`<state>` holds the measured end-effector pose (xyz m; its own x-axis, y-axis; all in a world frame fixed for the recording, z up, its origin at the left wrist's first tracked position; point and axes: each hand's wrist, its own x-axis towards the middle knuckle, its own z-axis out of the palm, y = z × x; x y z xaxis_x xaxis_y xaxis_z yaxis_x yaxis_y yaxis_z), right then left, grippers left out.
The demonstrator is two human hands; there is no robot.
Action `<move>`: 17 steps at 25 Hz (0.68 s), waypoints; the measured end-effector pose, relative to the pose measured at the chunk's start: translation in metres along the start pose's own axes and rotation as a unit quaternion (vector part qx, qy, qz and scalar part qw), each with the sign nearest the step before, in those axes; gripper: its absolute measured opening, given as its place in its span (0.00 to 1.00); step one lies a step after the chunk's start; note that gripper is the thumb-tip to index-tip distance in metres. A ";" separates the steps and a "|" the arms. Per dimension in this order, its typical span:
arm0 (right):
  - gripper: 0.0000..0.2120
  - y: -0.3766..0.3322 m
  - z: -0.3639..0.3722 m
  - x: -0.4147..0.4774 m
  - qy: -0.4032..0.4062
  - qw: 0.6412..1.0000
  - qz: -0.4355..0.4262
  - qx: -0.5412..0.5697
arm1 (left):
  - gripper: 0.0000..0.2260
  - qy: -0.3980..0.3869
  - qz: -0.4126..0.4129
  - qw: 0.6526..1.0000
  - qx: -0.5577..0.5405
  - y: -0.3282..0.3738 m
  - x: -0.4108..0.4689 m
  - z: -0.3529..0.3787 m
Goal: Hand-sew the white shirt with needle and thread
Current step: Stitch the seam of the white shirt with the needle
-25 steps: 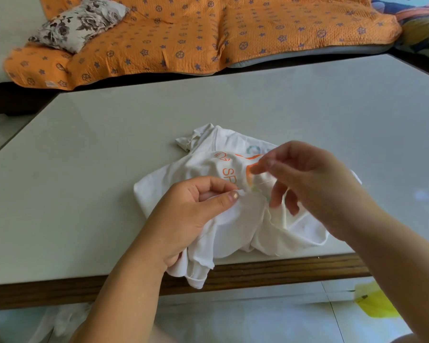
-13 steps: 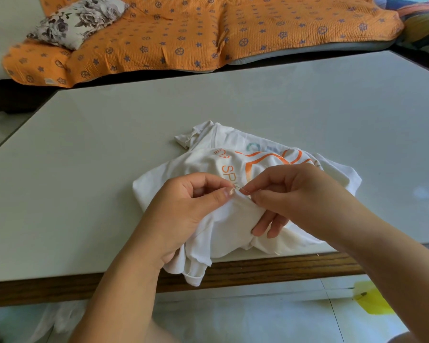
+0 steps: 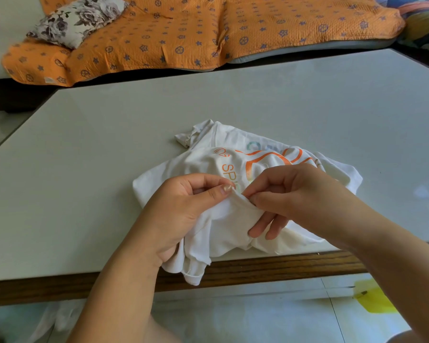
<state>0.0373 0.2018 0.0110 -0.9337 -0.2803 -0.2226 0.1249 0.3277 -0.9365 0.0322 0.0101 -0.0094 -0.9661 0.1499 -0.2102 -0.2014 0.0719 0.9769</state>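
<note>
A crumpled white shirt (image 3: 223,226) with orange print lies at the table's near edge, one corner hanging over it. My left hand (image 3: 183,209) pinches a raised fold of the shirt between thumb and fingers. My right hand (image 3: 295,196) pinches at the same fold just to the right, thumb and forefinger pressed together at the cloth, the other fingers resting loosely on the fabric below. The needle and thread are too small to make out between the fingertips.
The pale table top (image 3: 109,184) has a wooden front edge (image 3: 258,271). Behind it is a sofa with an orange patterned cover (image 3: 208,33) and a floral cushion (image 3: 77,19). A yellow object (image 3: 372,299) lies on the tiled floor at lower right.
My right hand came down from above the shirt to the fold beside my left thumb and stays there pinching. My left hand kept its hold on the fold.
</note>
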 end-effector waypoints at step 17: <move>0.04 0.005 0.008 0.001 0.023 0.996 -0.017 0.080 | 0.09 -0.041 -0.039 0.994 -0.092 -0.001 0.000 0.003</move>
<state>0.0394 0.1953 0.0038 -0.9523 -0.2454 -0.1812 0.1417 0.1704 -0.9751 0.0327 0.0132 -0.0110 -0.9314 0.2306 -0.2817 -0.3093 -0.0929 0.9464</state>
